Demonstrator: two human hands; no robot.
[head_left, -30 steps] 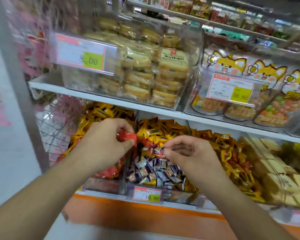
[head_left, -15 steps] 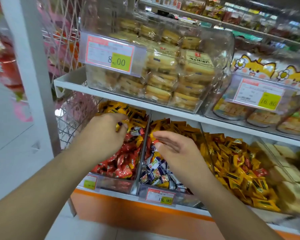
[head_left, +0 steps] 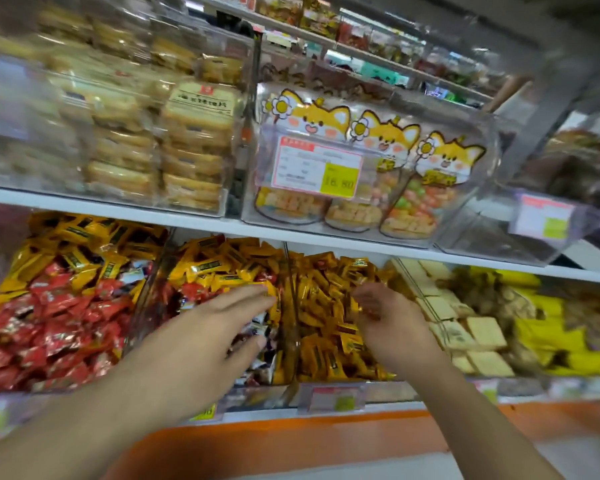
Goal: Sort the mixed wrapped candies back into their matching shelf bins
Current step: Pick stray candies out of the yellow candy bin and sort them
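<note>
The lower shelf holds a row of clear bins. The left bin [head_left: 49, 323] is full of red candies with yellow ones behind. The middle bin [head_left: 219, 268] mixes yellow, red and blue-white candies. The third bin [head_left: 326, 306] holds orange-yellow candies. My left hand [head_left: 201, 341] reaches over the middle bin with straight fingers, its tips at the clear divider [head_left: 289, 271], holding nothing. My right hand [head_left: 388, 320] is down in the third bin with curled fingers. Blur hides whether it holds a candy.
Further right are bins of pale wafer packs [head_left: 465, 327] and yellow packets [head_left: 551, 323]. The white upper shelf edge [head_left: 222, 226] hangs close above the bins, carrying clear boxes of biscuits [head_left: 187, 150] and cat-faced candy jars [head_left: 361, 174]. Price tags [head_left: 331, 398] line the front.
The view swung right. My left hand left the left bin and stretched flat over the middle bin. My right hand moved from the middle bin into the third bin.
</note>
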